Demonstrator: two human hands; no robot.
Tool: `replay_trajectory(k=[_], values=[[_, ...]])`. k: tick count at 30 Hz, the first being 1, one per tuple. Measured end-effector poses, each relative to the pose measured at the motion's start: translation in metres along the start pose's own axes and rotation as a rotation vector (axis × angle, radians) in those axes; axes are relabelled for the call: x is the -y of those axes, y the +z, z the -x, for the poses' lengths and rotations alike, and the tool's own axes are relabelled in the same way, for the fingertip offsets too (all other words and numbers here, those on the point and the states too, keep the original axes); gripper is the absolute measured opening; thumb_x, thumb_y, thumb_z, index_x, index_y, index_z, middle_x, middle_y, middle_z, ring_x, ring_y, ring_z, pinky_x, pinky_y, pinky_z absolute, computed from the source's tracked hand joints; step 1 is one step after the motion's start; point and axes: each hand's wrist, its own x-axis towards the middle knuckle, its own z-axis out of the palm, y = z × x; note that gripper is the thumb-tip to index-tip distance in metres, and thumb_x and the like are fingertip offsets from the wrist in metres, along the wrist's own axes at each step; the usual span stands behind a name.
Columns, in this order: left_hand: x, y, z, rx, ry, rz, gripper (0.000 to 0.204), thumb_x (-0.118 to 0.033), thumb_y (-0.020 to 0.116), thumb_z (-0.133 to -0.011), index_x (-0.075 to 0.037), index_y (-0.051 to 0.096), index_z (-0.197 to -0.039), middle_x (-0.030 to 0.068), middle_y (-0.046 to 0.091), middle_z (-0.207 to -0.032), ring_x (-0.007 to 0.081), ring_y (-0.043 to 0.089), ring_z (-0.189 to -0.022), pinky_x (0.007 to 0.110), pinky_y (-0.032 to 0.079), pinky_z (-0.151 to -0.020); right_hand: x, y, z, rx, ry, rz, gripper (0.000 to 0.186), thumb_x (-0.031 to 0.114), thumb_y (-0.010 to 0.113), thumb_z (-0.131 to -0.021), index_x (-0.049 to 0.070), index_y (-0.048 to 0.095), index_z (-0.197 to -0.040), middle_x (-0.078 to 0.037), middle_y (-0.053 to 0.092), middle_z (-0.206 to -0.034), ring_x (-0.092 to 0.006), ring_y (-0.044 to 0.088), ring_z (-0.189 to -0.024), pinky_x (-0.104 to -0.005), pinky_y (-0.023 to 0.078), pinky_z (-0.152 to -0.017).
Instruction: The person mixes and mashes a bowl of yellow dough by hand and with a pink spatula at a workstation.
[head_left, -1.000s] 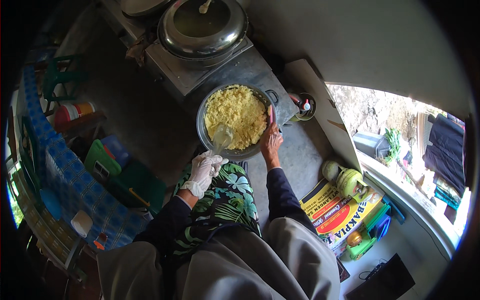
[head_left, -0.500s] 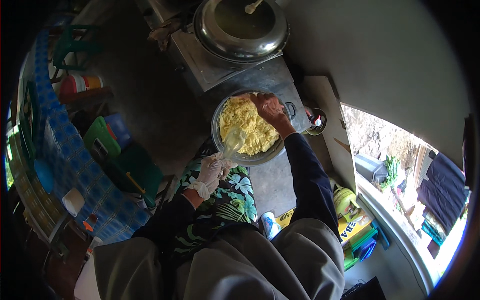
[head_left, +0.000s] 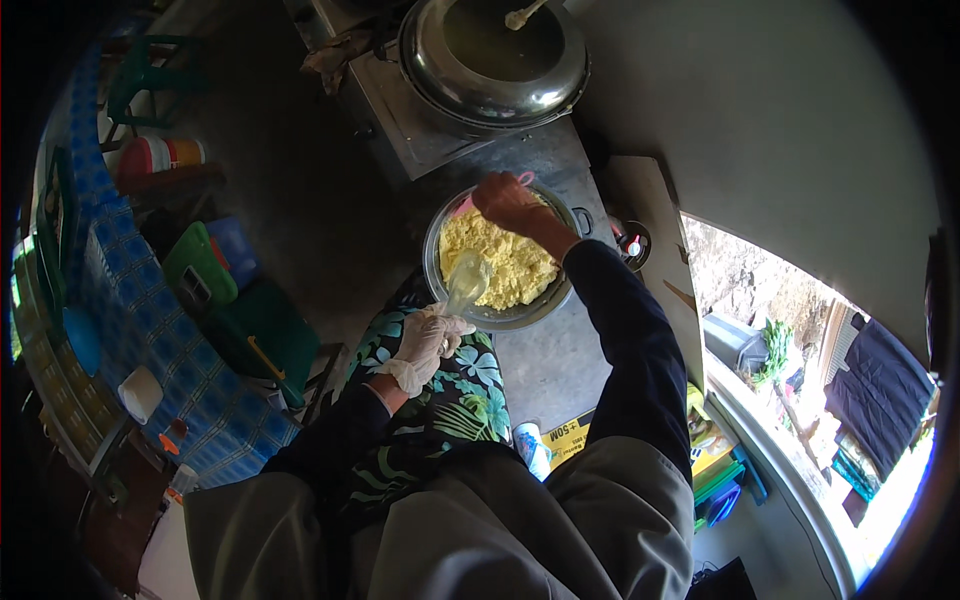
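A wide metal basin [head_left: 432, 262] full of lumpy yellow dough [head_left: 505, 262] stands in front of me. My left hand [head_left: 424, 345], in a see-through glove, is closed around the narrow end of a clear plastic piece [head_left: 466, 280]. Its wider end lies over the dough's near left part; whether it is a bag or a scoop I cannot tell. Above the basin's far side, my bare right hand [head_left: 508, 203] is closed on a pink tool [head_left: 526, 178], whose looped end shows beyond the knuckles. Most of that tool is hidden by the hand.
Beyond the basin, a large round metal pan [head_left: 490, 110] with a pale-tipped stick [head_left: 520, 17] sits on a stove. A cardboard panel [head_left: 655, 220] stands to the right, beside a window. On the left are a blue checked tablecloth [head_left: 150, 330] and green containers [head_left: 265, 340].
My right hand has lifted from the dough's far right and moved left, and the pink tool now shows. My left hand and the clear plastic have stayed almost in place.
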Motion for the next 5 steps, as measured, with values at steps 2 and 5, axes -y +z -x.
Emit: replay_trajectory(k=[2, 5], values=[[0.0, 0.0, 0.0, 0.004, -0.012, -0.006, 0.021, -0.006, 0.063, -0.069, 0.001, 0.056, -0.089, 0.0007, 0.052, -0.062, 0.0055, 0.038, -0.04, 0.019, 0.027, -0.036, -0.012, 0.007, 0.009, 0.061, 0.103, 0.152, 0.008, 0.013, 0.054, -0.071, 0.007, 0.057, -0.074, -0.009, 0.054, -0.075, -0.0217, 0.054, -0.072, -0.0354, 0.043, -0.063], [0.003, -0.007, -0.004, 0.026, -0.029, 0.027, 0.032, -0.005, 0.061, -0.071, 0.003, 0.051, -0.1, 0.0052, 0.06, -0.069, 0.0063, 0.04, -0.04, 0.018, 0.028, -0.037, -0.026, 0.013, 0.038, 0.331, 0.344, -0.125, 0.021, 0.016, 0.056, -0.069, 0.007, 0.064, -0.087, -0.009, 0.061, -0.084, -0.0256, 0.058, -0.086, -0.0409, 0.043, -0.068]])
